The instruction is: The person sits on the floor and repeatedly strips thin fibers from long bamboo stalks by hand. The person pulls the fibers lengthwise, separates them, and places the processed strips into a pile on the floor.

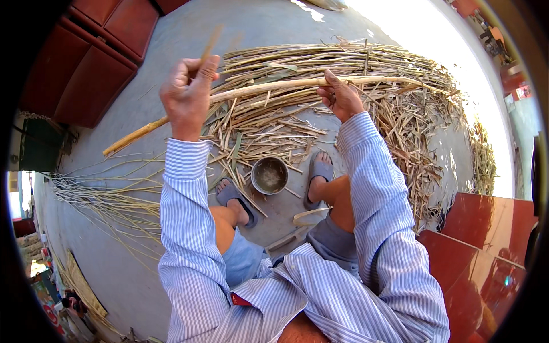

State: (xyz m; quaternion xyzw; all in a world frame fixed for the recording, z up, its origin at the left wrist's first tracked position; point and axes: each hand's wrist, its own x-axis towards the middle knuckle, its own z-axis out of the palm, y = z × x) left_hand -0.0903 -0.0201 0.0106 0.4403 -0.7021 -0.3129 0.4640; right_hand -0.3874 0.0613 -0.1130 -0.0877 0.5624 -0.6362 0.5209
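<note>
A long pale cane stalk [266, 89] stretches across in front of me, its thicker yellow end low on the left and its thin end far to the right. Near the stalk's middle, my right hand [342, 96] pinches it between thumb and fingers. My left hand [187, 94] is raised in a fist in front of the stalk and hides part of it. Out of the top of that fist sticks a short tan strip [213, 41], smeared by motion. Whether the left hand also touches the stalk, I cannot tell.
Behind the hands lies a heap of cane stalks [320, 57], with peeled scraps [406, 143] on the right. A metal bowl [269, 175] stands between my sandalled feet. Thin branches [108, 197] spread at left. Red cabinets [91, 63] stand far left, red panels [480, 246] lower right.
</note>
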